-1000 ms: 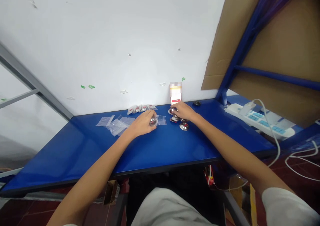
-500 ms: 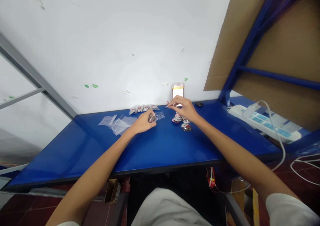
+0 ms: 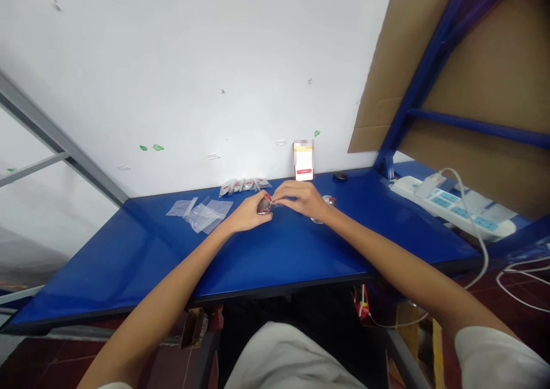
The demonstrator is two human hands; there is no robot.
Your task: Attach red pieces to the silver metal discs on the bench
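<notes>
"Where's the disc [image 3: 263,205], and how does it look?"
"Above the counter [image 3: 258,268], in the left hand [image 3: 249,212]. Round, shiny, darkly reflective, with red at its upper edge."
"And the hands?"
"The left is curled, thumb below and fingers above, holding the disc. The right hand [image 3: 301,199] has thumb and fingertips nearly together at the disc's right edge; I can't tell what they grip."
"What's nearby?"
"Four packets [image 3: 243,187] in a row behind the left hand, flat clear bags [image 3: 206,215] left of it. The right hand and wrist partly cover some loose discs [image 3: 329,200]. A phone [image 3: 304,162] leans on the wall [image 3: 184,62]."
"Edges?"
"The wall backs the counter; its dark front edge runs under both forearms. A power strip [image 3: 455,208] lies well to the right."
</notes>
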